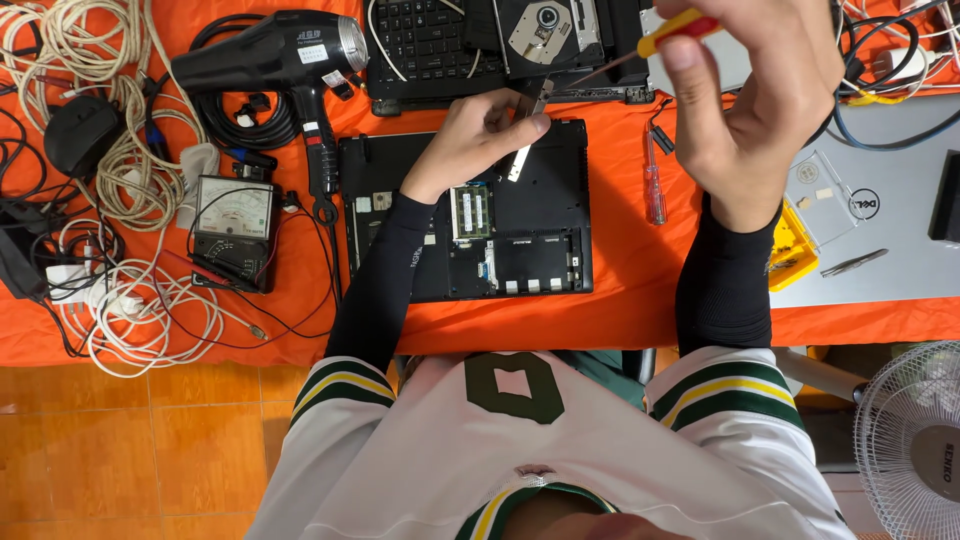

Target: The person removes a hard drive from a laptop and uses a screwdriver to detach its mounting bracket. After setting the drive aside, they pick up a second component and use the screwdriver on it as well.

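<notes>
My left hand (478, 140) pinches a small metal bracket (528, 140) over the far edge of an opened black laptop base (520, 235) lying on the orange cloth. Memory modules (471, 212) show inside the base. Raised near the camera, my right hand (755, 85) holds a screwdriver (672, 32) with a yellow and red handle. Its thin shaft points down-left toward the bracket. Both forearms wear black sleeves.
A black hair dryer (275, 55), an analog multimeter (234, 225) and coils of white and black cable (120, 150) lie at the left. A keyboard part with an optical drive (545, 30) sits behind. A red screwdriver (654, 185), silver laptop (890, 240), tweezers (852, 263) and fan (915, 440) are right.
</notes>
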